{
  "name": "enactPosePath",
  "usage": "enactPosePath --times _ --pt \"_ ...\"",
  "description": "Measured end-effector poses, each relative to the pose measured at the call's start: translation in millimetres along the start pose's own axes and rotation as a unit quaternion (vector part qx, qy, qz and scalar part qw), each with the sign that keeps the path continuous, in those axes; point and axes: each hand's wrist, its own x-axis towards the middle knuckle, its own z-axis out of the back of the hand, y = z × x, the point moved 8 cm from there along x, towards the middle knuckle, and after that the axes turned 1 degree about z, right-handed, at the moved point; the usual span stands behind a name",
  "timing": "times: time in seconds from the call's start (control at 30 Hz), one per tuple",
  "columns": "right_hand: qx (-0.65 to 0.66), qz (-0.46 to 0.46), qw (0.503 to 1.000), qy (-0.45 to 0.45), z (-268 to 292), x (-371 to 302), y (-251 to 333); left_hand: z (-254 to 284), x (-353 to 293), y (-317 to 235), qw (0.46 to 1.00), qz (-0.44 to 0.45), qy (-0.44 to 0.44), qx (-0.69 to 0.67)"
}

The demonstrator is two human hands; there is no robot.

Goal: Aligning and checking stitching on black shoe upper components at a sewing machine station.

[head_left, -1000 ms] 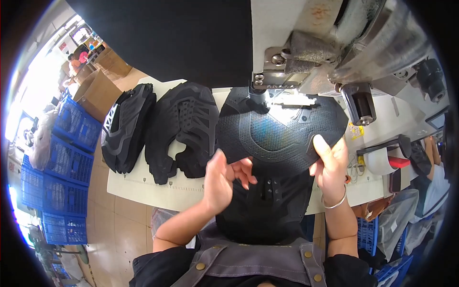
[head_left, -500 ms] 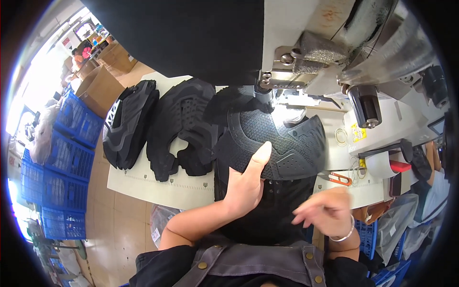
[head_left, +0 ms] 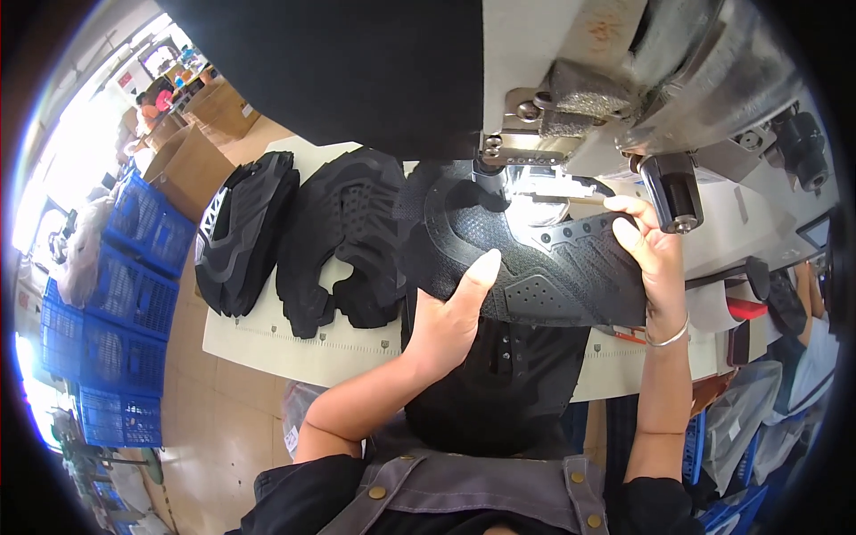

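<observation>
Pale worktable (head_left: 294, 343): left hand (head_left: 450, 312) and right hand (head_left: 651, 254) grip black mesh shoe upper (head_left: 535, 259) under grey sewing machine (head_left: 615, 116); stitching step, likely needing steady feeding.

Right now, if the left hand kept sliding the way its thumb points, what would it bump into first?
Probably the sewing machine's metal foot. The left hand grips the black shoe upper, thumb aimed up toward it. Depth is hard to judge.

Blue crates (head_left: 134, 294) line the sunlit tan floor (head_left: 232, 419).
</observation>
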Motion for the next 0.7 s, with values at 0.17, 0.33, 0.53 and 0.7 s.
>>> enactPosePath --times 0.17,0.33,0.53,0.7 --pt "0.016 0.060 0.998 -0.001 -2 5 1 4 9 21 0.969 0.136 -0.051 -0.202" --pt "0.000 0.088 0.996 -0.011 -3 7 4 -1 15 22 0.957 0.141 -0.042 -0.250" --pt "0.003 0.058 0.998 -0.023 0 6 -4 6 17 24 0.962 0.125 -0.042 -0.239" --pt "0.005 0.069 0.997 -0.026 -1 2 -4 7 27 11 0.979 0.094 -0.015 -0.183"
